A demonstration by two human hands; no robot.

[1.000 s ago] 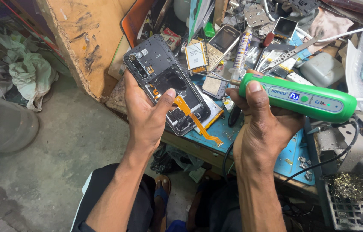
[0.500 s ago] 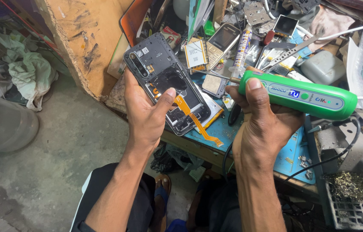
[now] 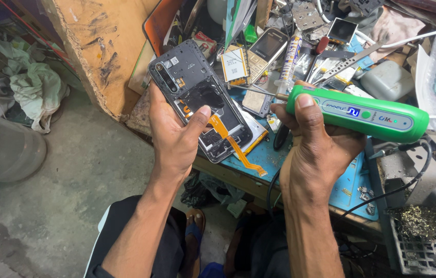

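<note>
Opened phone (image 3: pixel 200 100): held up in the left hand (image 3: pixel 177 139), back cover off, inner frame and camera cluster exposed; it is kept above the near edge of the counter (image 3: pixel 349 188), tilted with the camera end up and away.
Left hand: closed round the phone's lower half, thumb laid across its middle beside the orange ribbon cable (image 3: pixel 236 146) that hangs loose from the body.
Right hand (image 3: pixel 316 149): closed round the green powered screwdriver (image 3: pixel 359 113), thumb on the front end of its barrel.
Screwdriver tip (image 3: pixel 259 92): a thin metal shaft pointing toward the phone's right edge, just beside it; contact cannot be told.
Change: against the pictures from a second and half a second earlier, almost nothing has been shifted; phone, cable and tool are kept in the same pose.
Meaning: the work is judged to be paused at aiming, with no screw engaged yet.
Beyond: a keypad phone (image 3: pixel 265 47), a battery (image 3: pixel 234 64), loose metal shields and tweezers are strewn on the counter.
</note>
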